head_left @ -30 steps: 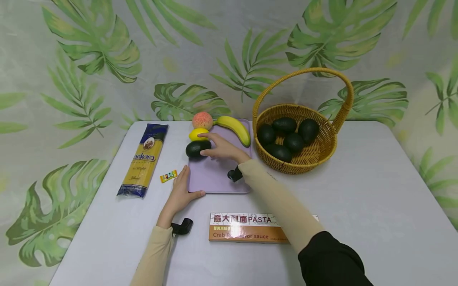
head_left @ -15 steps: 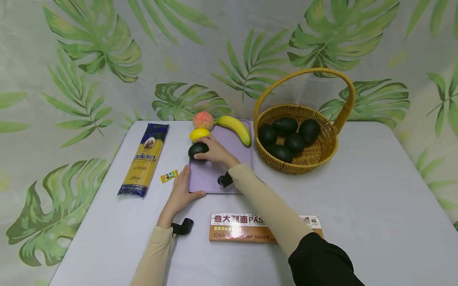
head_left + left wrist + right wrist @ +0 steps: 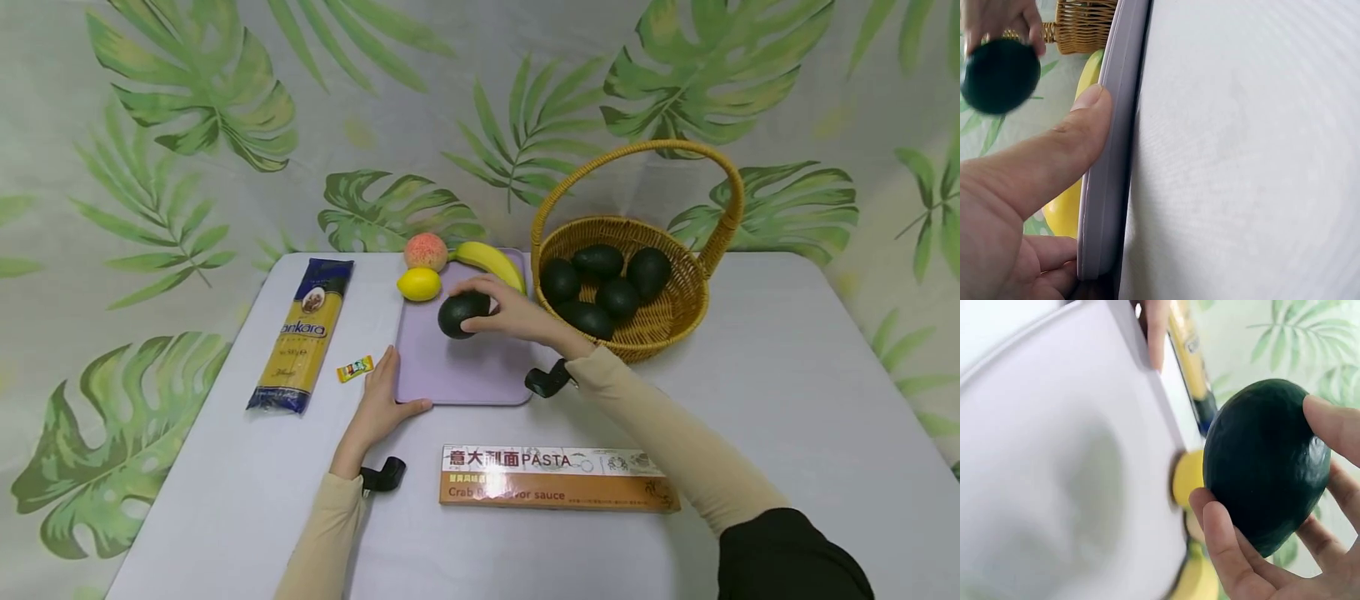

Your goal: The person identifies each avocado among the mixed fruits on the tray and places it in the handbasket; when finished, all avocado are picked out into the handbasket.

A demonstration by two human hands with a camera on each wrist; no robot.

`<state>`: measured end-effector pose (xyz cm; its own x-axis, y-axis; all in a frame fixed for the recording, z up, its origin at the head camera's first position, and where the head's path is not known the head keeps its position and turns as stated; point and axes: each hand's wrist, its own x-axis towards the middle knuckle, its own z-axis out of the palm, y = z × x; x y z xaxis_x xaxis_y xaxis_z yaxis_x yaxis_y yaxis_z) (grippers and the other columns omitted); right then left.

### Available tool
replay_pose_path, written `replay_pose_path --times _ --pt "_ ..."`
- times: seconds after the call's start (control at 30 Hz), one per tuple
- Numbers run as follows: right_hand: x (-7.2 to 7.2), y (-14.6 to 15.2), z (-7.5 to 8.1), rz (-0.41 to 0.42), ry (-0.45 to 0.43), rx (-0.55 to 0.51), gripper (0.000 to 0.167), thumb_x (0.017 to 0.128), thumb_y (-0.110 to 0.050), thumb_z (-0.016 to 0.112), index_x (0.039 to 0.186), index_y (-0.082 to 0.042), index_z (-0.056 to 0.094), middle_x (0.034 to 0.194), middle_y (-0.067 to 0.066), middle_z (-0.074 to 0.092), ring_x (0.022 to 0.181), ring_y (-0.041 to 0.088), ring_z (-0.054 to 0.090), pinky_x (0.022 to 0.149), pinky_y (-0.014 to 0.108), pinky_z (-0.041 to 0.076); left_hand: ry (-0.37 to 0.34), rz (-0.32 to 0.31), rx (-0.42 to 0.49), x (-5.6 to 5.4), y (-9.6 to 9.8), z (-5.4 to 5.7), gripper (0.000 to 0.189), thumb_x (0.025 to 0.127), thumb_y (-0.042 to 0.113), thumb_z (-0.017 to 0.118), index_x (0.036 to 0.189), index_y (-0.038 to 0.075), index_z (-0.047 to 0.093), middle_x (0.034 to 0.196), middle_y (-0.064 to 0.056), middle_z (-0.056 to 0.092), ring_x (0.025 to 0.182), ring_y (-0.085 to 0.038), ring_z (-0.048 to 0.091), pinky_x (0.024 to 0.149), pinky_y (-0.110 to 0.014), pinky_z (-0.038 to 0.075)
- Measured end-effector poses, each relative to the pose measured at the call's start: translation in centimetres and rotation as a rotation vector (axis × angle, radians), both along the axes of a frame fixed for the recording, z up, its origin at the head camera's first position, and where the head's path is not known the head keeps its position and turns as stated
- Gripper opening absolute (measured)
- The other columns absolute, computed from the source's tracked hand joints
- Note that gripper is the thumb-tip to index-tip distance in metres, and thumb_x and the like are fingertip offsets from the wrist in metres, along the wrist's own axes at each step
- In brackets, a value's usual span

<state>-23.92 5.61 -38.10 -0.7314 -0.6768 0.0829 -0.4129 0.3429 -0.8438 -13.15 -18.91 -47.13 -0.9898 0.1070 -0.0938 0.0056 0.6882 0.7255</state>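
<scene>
My right hand (image 3: 517, 312) grips a dark green avocado (image 3: 462, 314) above the lilac tray (image 3: 457, 375). In the right wrist view, thumb and fingers wrap the sides of the avocado (image 3: 1266, 465), which is clear of the tray. My left hand (image 3: 378, 408) rests at the tray's near left corner, fingers straight along the left side and thumb against the front edge; the left wrist view shows the thumb touching the tray's rim (image 3: 1107, 156). On the tray's far side are a lemon (image 3: 419, 284), a peach (image 3: 426, 252) and a banana (image 3: 487, 260), partly behind my right hand.
A wicker basket (image 3: 622, 354) with a tall handle holds several avocados (image 3: 598, 262) right of the tray. To the left lie a spaghetti packet (image 3: 300, 337) and a small wrapped candy (image 3: 355, 368). A pasta box (image 3: 555, 492) lies in front.
My right hand has taken hold of the avocado beside the lemon, lifted it and moved it to the right over the tray. The left hand has stayed at the corner.
</scene>
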Motion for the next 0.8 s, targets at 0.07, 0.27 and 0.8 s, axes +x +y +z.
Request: replay_pose_path --times 0.07,0.27,0.8 --pt "0.5 2.0 0.6 0.004 -0.012 -0.011 0.047 0.09 -0.02 0.069 0.133 -0.011 0.054 0.136 0.005 0.044 0.121 0.021 0.038 0.096 0.043 0.043 0.001 0.0 0.005 0.0 0.0 0.1 0.105 0.081 0.028 0.078 0.15 -0.007 0.007 0.157 -0.022 0.0 0.143 -0.039 0.002 0.113 -0.053 0.01" --pt "2.4 8.4 2.2 -0.042 -0.014 0.008 0.046 0.091 -0.022 0.068 0.134 -0.015 0.053 0.135 0.006 0.04 0.12 0.024 0.04 0.098 0.046 0.043 0.008 -0.004 0.008 0.1 0.0 0.0 0.104 0.081 0.025 0.078 0.149 -0.008 0.007 0.157 -0.023 0.0 0.142 -0.04 0.002 0.113 -0.053 0.01" --pt "4.2 23.4 3.1 -0.359 -0.03 0.143 0.051 0.095 -0.017 0.062 0.141 -0.011 0.043 0.145 0.01 0.028 0.131 0.031 0.027 0.099 0.055 0.035 0.018 -0.017 0.012 0.1 0.0 0.0 0.104 0.081 0.026 0.078 0.149 -0.008 0.007 0.157 -0.024 0.0 0.142 -0.04 0.002 0.113 -0.053 0.01"
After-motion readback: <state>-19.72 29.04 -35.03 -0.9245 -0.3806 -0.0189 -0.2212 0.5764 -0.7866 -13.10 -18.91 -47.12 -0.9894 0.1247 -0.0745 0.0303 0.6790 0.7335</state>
